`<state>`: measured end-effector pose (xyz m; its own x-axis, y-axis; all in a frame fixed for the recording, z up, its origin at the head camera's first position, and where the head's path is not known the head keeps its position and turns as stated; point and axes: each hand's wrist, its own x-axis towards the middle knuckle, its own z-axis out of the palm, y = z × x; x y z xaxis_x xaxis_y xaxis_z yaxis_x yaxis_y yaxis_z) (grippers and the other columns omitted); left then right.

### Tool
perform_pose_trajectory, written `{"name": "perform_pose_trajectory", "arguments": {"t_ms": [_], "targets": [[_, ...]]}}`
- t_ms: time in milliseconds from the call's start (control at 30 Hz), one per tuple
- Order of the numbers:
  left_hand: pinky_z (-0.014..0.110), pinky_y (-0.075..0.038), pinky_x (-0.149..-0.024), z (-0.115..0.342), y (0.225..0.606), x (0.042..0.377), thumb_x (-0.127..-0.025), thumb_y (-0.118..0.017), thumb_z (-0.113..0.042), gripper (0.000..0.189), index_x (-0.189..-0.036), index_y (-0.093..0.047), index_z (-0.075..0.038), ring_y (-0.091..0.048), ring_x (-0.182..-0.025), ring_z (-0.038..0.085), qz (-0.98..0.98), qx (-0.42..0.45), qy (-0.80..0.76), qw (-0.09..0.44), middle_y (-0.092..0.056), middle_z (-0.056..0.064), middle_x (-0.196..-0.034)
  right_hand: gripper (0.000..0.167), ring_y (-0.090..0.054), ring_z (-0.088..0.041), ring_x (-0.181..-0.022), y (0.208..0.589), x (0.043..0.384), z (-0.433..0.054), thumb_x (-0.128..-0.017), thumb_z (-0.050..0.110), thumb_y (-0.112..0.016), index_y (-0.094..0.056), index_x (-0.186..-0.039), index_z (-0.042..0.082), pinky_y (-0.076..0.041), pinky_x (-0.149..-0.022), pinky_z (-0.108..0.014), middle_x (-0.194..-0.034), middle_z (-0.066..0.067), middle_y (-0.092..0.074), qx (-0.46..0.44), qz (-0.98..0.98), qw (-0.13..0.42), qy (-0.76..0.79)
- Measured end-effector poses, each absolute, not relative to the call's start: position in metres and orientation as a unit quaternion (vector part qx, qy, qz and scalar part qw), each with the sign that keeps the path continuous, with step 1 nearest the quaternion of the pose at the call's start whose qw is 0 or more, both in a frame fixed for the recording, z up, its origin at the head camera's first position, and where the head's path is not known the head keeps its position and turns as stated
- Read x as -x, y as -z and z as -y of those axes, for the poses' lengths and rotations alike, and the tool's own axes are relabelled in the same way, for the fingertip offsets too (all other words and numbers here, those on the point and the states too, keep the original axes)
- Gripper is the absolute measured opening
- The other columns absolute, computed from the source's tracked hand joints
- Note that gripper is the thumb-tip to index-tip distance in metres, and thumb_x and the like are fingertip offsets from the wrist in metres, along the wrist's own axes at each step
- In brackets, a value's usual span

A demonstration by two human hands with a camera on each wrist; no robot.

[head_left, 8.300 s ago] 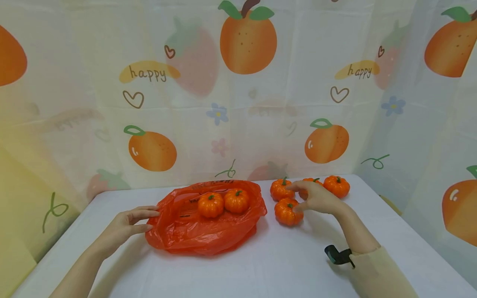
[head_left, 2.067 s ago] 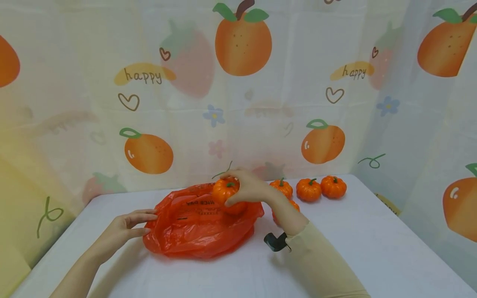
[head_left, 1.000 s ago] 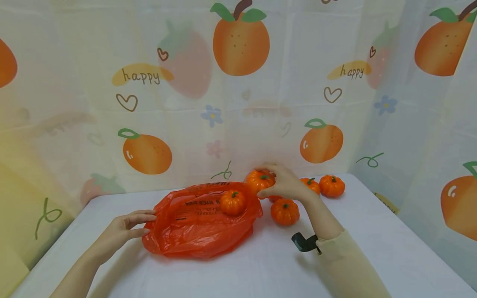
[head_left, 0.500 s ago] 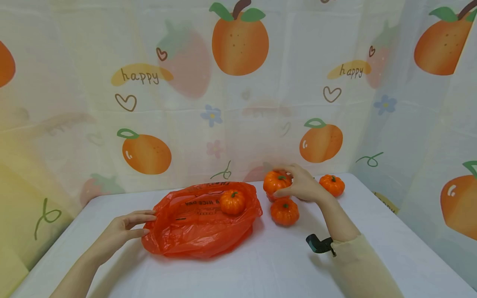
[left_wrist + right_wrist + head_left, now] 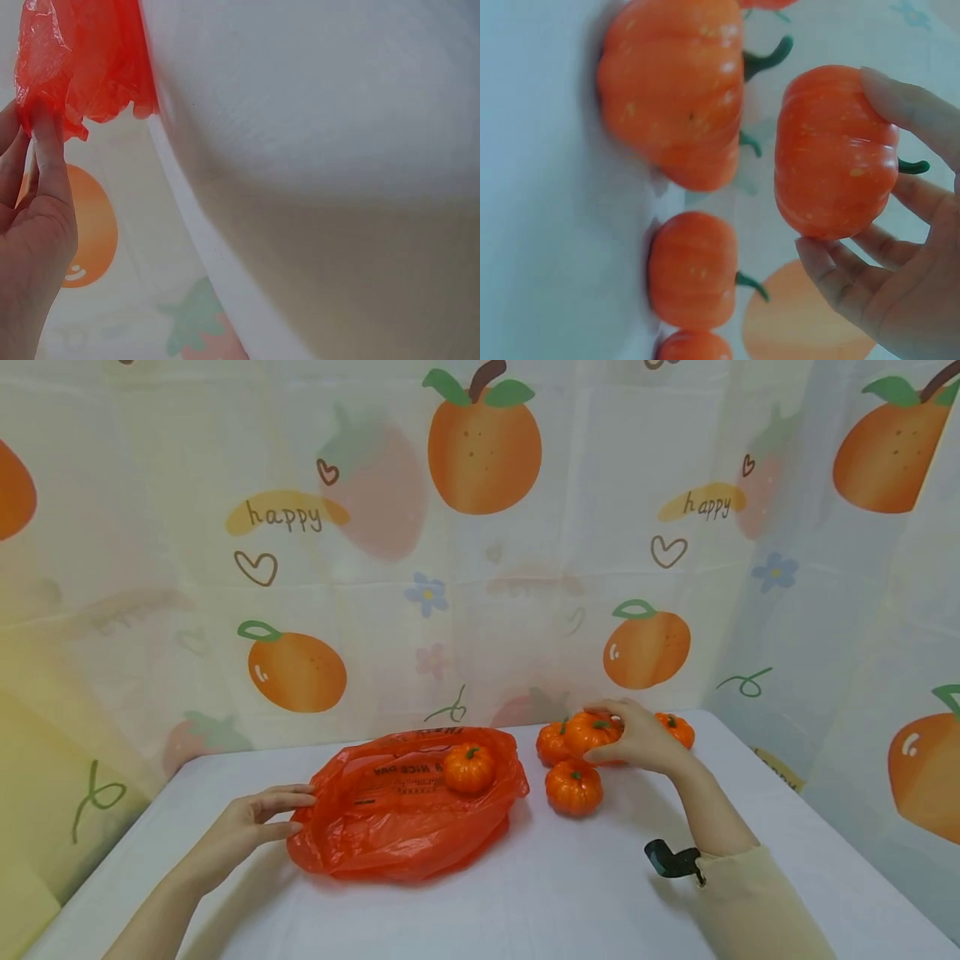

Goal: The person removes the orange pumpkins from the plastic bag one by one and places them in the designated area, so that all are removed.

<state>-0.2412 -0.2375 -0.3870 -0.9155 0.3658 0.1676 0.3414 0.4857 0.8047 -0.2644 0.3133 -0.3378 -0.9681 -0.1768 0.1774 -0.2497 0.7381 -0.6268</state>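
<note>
My right hand (image 5: 637, 739) grips a small orange pumpkin (image 5: 836, 154) with a green stem, its thumb on one side and fingertips on the other. In the right wrist view that pumpkin is clear of the table, beside other pumpkins. My left hand (image 5: 243, 827) pinches the left rim of a crumpled red plastic bag (image 5: 397, 843), which the left wrist view shows between its fingers. The bag lies with its mouth open and one pumpkin (image 5: 469, 768) inside, at its right end. Black printing shows on its inner wall.
Right of the bag stand a front pumpkin (image 5: 573, 788), a back pumpkin (image 5: 553, 743) and a far-right pumpkin (image 5: 677, 731); another is mostly hidden behind the right hand. A fruit-printed curtain (image 5: 480, 610) rises behind the white table (image 5: 525, 902).
My right hand has taken one of the two pumpkins out of the bag and carried it right, over the others. My left hand stays at the bag's rim.
</note>
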Motion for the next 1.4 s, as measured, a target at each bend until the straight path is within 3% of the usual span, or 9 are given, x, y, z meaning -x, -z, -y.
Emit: {"name": "perform_pose_trajectory", "arguments": {"t_ms": [467, 967, 1400], "targets": [[0.009, -0.046, -0.089, 0.236, 0.386, 0.240, -0.091, -0.069, -0.020, 0.036, -0.124, -0.067, -0.005, -0.043, -0.112, -0.027, -0.864, -0.196, -0.463, 0.016, -0.055, -0.033, -0.123, 0.070, -0.049, -0.038, -0.128, 0.350, 0.259, -0.343, -0.074, 0.033, -0.084, -0.057, -0.135, 0.010, -0.043, -0.101, -0.062, -0.139, -0.017, -0.057, -0.097, 0.943, 0.060, -0.314], [0.010, -0.046, -0.089, 0.236, 0.385, 0.239, -0.091, -0.068, -0.021, 0.036, -0.124, -0.067, -0.006, -0.043, -0.112, -0.027, -0.867, -0.193, -0.460, 0.016, -0.057, -0.030, -0.125, 0.074, -0.048, -0.042, -0.128, 0.363, 0.253, -0.359, -0.073, 0.033, -0.085, -0.056, -0.137, 0.008, -0.045, -0.101, -0.062, -0.141, -0.022, -0.055, -0.063, 0.946, -0.006, -0.318], [0.011, -0.046, -0.090, 0.236, 0.386, 0.240, -0.091, -0.068, -0.021, 0.035, -0.123, -0.067, -0.006, -0.043, -0.111, -0.027, -0.866, -0.193, -0.460, 0.017, -0.056, -0.033, -0.123, 0.070, -0.053, -0.039, -0.121, 0.371, 0.248, -0.365, -0.070, 0.028, -0.088, -0.060, -0.131, 0.007, -0.045, -0.100, -0.062, -0.134, -0.022, -0.060, -0.088, 0.949, -0.025, -0.301]]}}
